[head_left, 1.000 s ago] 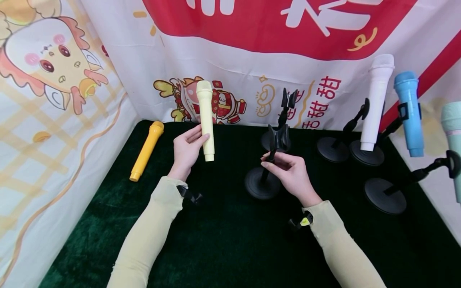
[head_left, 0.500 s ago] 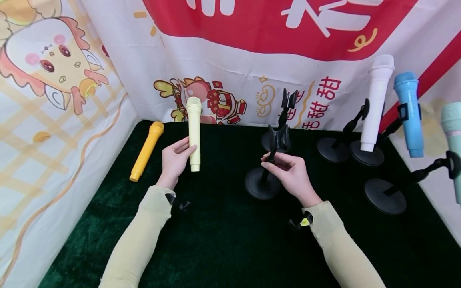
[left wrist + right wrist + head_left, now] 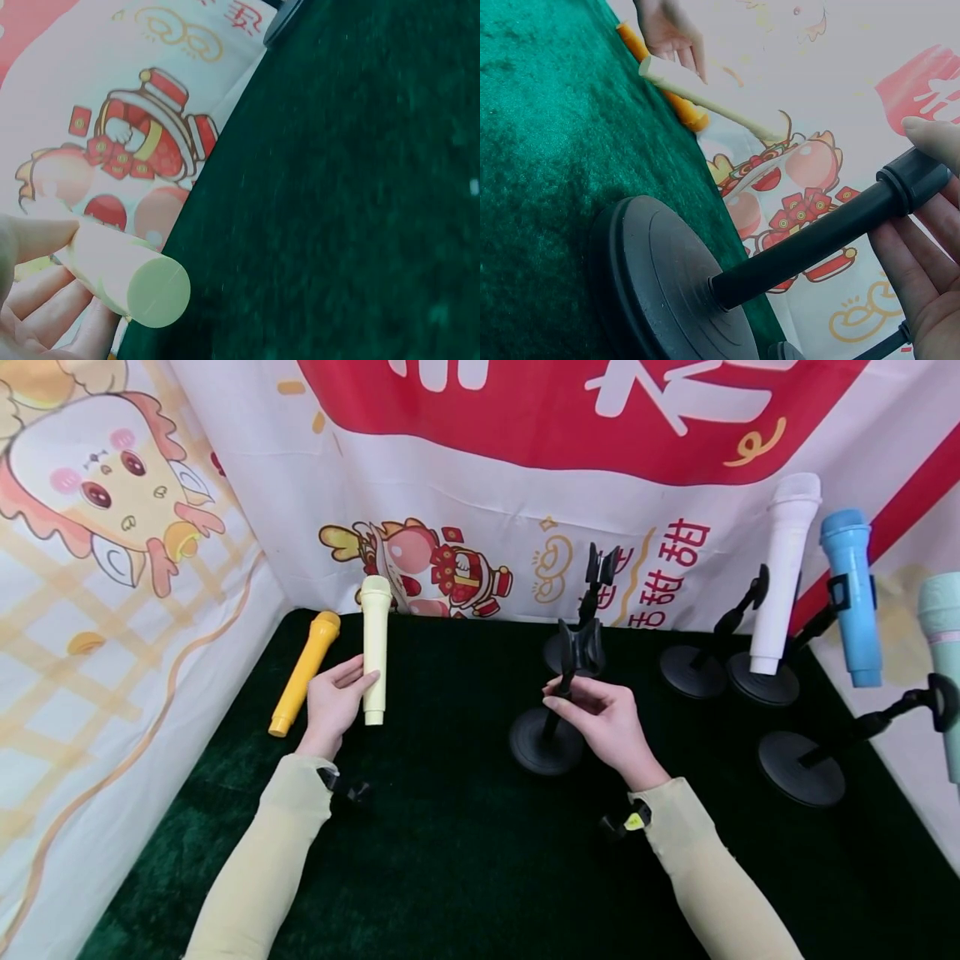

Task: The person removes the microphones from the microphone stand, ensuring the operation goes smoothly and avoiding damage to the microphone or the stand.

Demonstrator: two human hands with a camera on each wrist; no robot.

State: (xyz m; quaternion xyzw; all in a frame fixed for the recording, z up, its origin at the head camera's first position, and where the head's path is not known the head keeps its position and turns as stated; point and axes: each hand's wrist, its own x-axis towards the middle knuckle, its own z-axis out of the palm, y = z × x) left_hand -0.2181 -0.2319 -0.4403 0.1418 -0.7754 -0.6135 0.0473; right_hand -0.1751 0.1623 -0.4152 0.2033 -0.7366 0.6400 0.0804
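Note:
My left hand (image 3: 332, 703) pinches the lower part of a pale yellow microphone (image 3: 376, 652), which stands nearly upright with its head up. In the left wrist view, the round end of the pale microphone (image 3: 158, 291) points toward the camera, and the thumb and fingers lie on either side of it. An orange microphone (image 3: 303, 675) lies on the green cloth just left of that hand. My right hand (image 3: 606, 727) grips the stem of a black stand (image 3: 546, 743) below its empty clip. Seen from the right wrist, the stand's round base (image 3: 675, 277) rests on the cloth.
Another black stand (image 3: 590, 602) is behind the gripped one. At the right are a bare stand (image 3: 693, 672) and stands holding white (image 3: 786, 572), blue (image 3: 855, 602) and mint (image 3: 947, 643) microphones. A printed cloth backdrop (image 3: 465, 468) rises along the back edge.
My left hand has moved left and a little nearer with the pale yellow microphone, toward the orange one. My right hand and the stand it grips have stayed in place.

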